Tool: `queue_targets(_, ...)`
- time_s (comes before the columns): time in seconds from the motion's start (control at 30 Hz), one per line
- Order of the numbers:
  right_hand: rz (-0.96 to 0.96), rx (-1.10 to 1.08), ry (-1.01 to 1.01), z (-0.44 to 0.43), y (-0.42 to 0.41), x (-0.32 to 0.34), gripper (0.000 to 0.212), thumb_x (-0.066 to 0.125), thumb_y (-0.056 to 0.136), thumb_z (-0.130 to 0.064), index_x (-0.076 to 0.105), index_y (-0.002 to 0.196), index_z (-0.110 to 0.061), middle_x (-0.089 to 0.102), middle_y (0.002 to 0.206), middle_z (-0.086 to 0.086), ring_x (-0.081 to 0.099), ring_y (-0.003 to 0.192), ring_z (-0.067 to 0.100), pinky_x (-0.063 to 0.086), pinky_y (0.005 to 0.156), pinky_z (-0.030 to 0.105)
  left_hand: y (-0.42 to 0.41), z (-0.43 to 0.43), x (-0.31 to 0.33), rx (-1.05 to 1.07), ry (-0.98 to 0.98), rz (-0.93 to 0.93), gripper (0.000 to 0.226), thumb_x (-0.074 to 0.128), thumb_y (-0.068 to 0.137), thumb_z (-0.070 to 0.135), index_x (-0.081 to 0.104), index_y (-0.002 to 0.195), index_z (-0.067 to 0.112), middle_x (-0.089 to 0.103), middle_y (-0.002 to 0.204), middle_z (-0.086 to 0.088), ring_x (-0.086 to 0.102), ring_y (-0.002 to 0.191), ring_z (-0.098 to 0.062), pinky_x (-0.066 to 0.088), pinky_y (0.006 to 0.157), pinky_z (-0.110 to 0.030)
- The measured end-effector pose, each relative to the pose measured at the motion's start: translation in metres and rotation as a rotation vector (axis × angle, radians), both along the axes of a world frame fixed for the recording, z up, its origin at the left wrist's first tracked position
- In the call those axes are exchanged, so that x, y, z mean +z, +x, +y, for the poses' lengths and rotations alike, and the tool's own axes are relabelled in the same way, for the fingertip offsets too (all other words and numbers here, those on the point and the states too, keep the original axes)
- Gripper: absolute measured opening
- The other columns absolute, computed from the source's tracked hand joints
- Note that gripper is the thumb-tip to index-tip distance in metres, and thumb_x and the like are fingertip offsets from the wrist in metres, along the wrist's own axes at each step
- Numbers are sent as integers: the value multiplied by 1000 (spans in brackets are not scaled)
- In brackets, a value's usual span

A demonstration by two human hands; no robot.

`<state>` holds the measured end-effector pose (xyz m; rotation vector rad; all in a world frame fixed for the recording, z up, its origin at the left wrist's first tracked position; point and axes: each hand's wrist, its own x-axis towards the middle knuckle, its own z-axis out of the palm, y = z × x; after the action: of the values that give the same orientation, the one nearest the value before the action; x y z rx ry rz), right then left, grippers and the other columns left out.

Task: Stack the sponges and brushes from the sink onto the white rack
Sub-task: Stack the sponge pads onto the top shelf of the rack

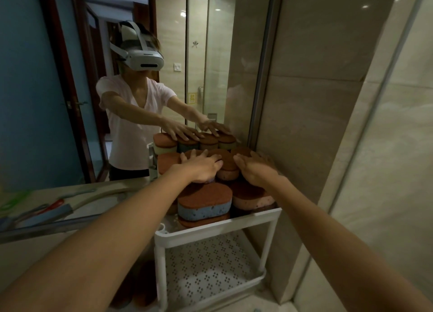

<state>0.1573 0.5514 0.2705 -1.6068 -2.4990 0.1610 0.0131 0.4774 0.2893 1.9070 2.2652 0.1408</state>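
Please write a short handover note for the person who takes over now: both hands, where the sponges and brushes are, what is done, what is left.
Left hand: flat, fingers spread, on the rear sponges; grips nothing.
Right hand: flat beside it, palm on the stack; grips nothing.
Oval sponges with rust-brown scouring tops: stacked on the top shelf of the white plastic rack, against the mirror.
Lower perforated shelf: bare.
Long-handled brushes: lying on the counter at left.
Done: many sponges are racked.
Left: the brushes; the sink is not in view.

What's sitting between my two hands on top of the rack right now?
In the head view, a brown-topped sponge with a pinkish body lies between the left hand and right hand, on the white rack.
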Motion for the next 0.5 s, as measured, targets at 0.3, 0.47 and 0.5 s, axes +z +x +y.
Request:
queue_targets(0.3, 543, 177, 347, -97, -36, 12, 25, 44, 92, -12, 62, 109, -7, 59, 112, 13, 58, 101, 31, 51, 83, 42, -15, -49, 22, 43, 443, -226, 35, 36, 96, 19, 53, 127, 17, 51, 136, -7, 43, 129, -26, 21, 116, -45)
queue_targets(0.47, 774, 267, 256, -180, -78, -3, 25, 46, 91, -11, 65, 106, -9, 67, 102, 9, 61, 93, 23, 34, 65, 23, -41, -125, 8, 242, 676, -438, 29, 40, 93, 12, 65, 109, 10, 63, 117, -11, 58, 109, -26, 44, 90, -29)
queue_targets(0.5, 798, 292, 213, -197, -86, -15, 24, 46, 90, -10, 65, 104, -8, 68, 99, 10, 62, 91, 24, 37, 66, 24, -48, -143, -2, 297, 694, -458, 29, 39, 93, 11, 65, 106, 10, 65, 112, -11, 60, 105, -26, 46, 90, -31)
